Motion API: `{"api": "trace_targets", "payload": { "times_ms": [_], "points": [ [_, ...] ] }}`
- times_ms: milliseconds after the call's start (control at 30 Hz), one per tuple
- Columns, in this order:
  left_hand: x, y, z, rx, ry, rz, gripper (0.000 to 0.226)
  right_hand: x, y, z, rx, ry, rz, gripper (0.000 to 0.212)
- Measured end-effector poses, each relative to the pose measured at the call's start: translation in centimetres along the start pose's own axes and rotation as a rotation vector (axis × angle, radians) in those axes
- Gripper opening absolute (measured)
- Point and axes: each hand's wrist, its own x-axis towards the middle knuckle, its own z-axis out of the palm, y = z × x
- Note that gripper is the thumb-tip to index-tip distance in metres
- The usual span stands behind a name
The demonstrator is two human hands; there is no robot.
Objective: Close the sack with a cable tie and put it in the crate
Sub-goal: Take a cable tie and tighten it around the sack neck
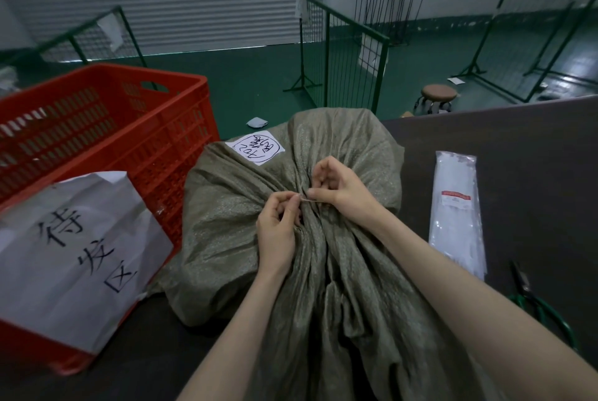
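Note:
A full olive-green woven sack (226, 225) with a white handwritten label (255, 147) lies on the dark table, its neck gathered toward me. A thin pale cable tie (305, 199) runs around the gathered neck. My left hand (278, 232) pinches one end of the tie with thumb and forefinger. My right hand (336, 188) pinches the other end just to the right, fingers curled on the bunched cloth. The red slatted plastic crate (136, 128) stands to the left of the sack, touching it, with a white paper sign (74, 258) on its near wall.
A clear bag of white cable ties (456, 206) lies on the table (517, 141) to the right, with green-handled cutters (543, 300) nearer me. Beyond the table are a green floor, wire-mesh racks (343, 54) and a round brown stool (439, 93).

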Motion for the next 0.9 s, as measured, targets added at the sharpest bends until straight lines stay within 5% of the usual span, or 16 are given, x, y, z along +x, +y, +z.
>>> {"api": "trace_targets", "payload": {
  "times_ms": [300, 900],
  "points": [
    [0.05, 0.07, -0.12, 0.053, -0.086, 0.014, 0.016, 0.02, -0.48, -0.11, -0.021, -0.045, 0.01, 0.012],
    [0.33, -0.13, -0.55, 0.175, -0.253, 0.025, 0.008, 0.02, -0.76, -0.26, 0.166, 0.13, 0.088, 0.026]
  ]
}}
